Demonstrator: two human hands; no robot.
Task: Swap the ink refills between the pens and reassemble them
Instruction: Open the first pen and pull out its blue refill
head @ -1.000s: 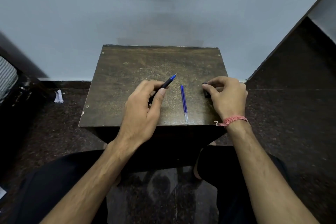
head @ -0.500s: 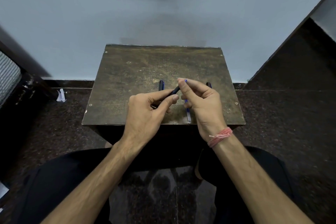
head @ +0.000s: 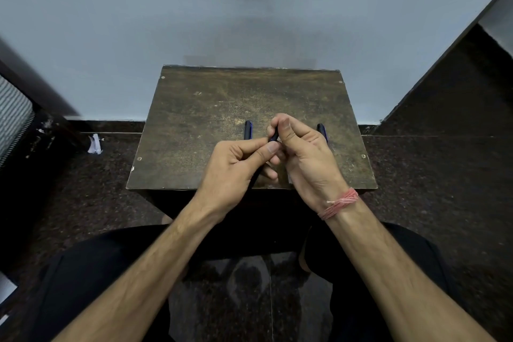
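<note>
Two hands meet on one pen over the desk.
Right fingers [head: 281, 126] now pinch the tip of the pen barrel [head: 273, 136] clenched in the left hand [head: 236, 172], probably screwing it; two dark pen pieces [head: 248, 130] lie just beyond on the desk [head: 194, 108].

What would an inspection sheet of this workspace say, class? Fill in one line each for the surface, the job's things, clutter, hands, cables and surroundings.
Surface: small worn brown table, scuffed, a screw near each corner.
Job's things: dark pen barrel held between both hands; two dark pen pieces lie on the table, one left of the hands, one right, partly hidden.
Clutter: white scrap on the floor, left of the table.
Hands: left hand and right hand both pinch the barrel; pink thread band on the right wrist.
Cables: nothing seen.
Surroundings: pale wall behind, dark speckled floor.
</note>
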